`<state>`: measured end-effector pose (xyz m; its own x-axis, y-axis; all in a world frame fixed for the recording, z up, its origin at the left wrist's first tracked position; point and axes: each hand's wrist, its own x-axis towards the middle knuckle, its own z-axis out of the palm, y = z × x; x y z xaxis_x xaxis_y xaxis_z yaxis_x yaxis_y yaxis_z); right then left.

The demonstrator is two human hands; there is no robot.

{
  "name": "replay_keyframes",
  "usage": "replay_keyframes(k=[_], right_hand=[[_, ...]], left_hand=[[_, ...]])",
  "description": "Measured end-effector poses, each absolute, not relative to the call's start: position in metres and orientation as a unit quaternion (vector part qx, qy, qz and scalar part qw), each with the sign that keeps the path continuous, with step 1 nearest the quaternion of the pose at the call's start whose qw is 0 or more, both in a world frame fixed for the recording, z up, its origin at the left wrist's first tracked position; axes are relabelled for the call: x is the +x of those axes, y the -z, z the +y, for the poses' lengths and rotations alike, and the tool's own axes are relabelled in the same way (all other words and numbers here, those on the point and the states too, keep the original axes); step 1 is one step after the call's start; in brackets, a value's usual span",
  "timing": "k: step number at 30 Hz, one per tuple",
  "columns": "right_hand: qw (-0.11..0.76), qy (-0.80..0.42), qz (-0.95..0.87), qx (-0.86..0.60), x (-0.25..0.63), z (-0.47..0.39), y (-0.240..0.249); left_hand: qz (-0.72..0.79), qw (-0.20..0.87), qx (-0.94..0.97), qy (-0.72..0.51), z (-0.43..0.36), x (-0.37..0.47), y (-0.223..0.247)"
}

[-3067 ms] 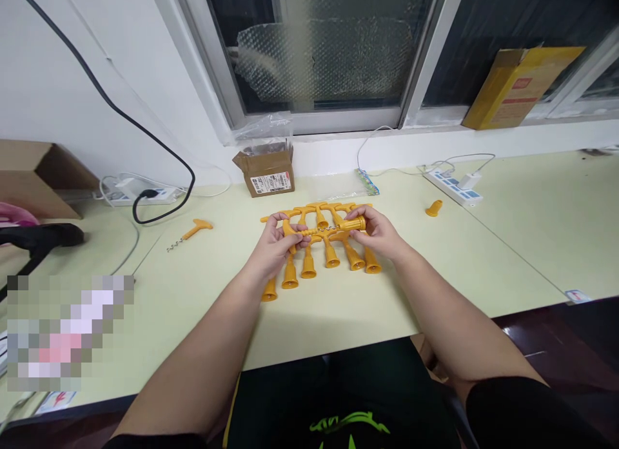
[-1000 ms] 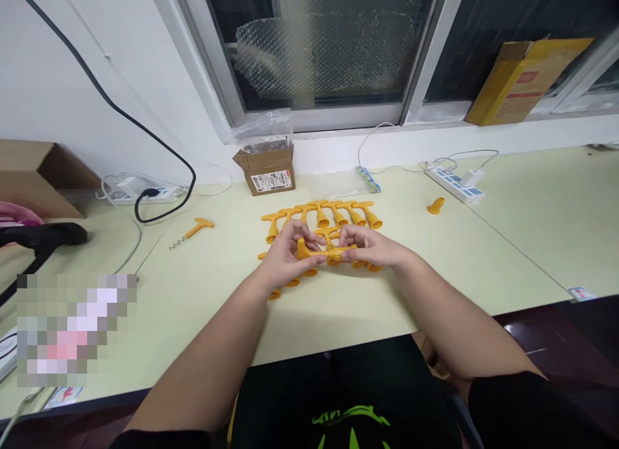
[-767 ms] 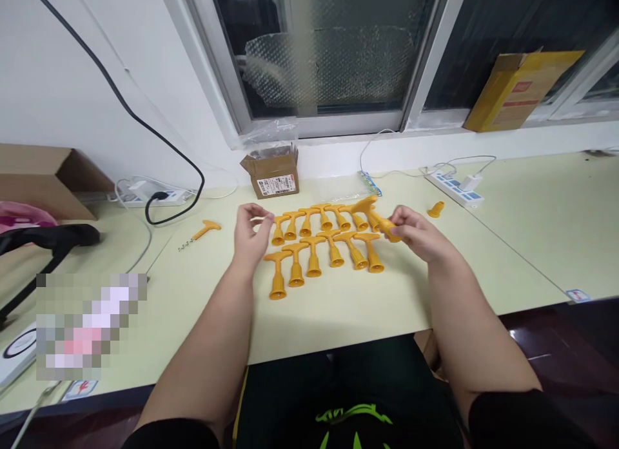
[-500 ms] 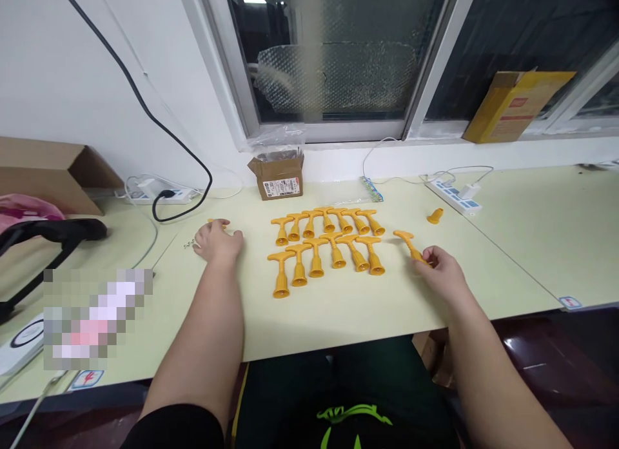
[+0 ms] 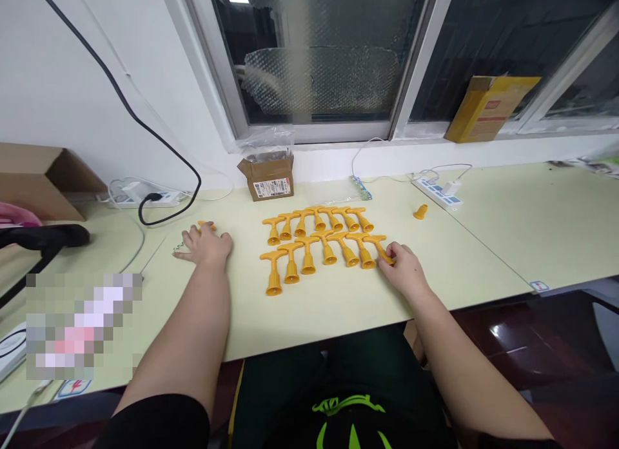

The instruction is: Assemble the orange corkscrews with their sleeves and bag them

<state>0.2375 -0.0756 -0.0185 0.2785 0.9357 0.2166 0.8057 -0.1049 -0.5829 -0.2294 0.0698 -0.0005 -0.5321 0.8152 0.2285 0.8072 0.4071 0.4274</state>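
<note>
the right hand has its grip closed on the sleeved end of a yellow t-handled corkscrew; the cross-handle sticks out from the fingertips, away from the person, at the right end of the front row. six more sleeved corkscrews make up that row on the surface, lying with handles toward the window and flared ends toward the person. behind them lies a back row of seven more, well apart from either grip.

the left hand reaches over a bare corkscrew off to the left, palm down, fingers spread. part of its yellow handle shows beyond the fingers and its metal spiral pokes out to the left; the hand hides the rest, so i cannot tell whether this grip has clamped on it.

a loose yellow sleeve lies beyond the right hand, apart from it, near a white power strip. a small open cardboard box stands behind the rows.
</note>
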Motion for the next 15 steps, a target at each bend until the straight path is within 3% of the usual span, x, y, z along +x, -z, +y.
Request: replay_keyframes(k=[8, 11, 15], right_hand=[[0.355, -0.124, -0.56, -0.738, 0.285, -0.054, 0.01], [0.403, -0.06, -0.529, -0.745, 0.325, -0.021, 0.014], [0.386, 0.087, -0.516, -0.76, 0.365, 0.019, 0.027]], left_hand=[[0.835, 0.024, 0.512, -0.199, 0.08, -0.254, -0.001], [0.823, -0.022, 0.531, -0.202, 0.079, -0.251, 0.001], [0.802, -0.044, 0.549, -0.232, 0.072, -0.244, 0.001]])
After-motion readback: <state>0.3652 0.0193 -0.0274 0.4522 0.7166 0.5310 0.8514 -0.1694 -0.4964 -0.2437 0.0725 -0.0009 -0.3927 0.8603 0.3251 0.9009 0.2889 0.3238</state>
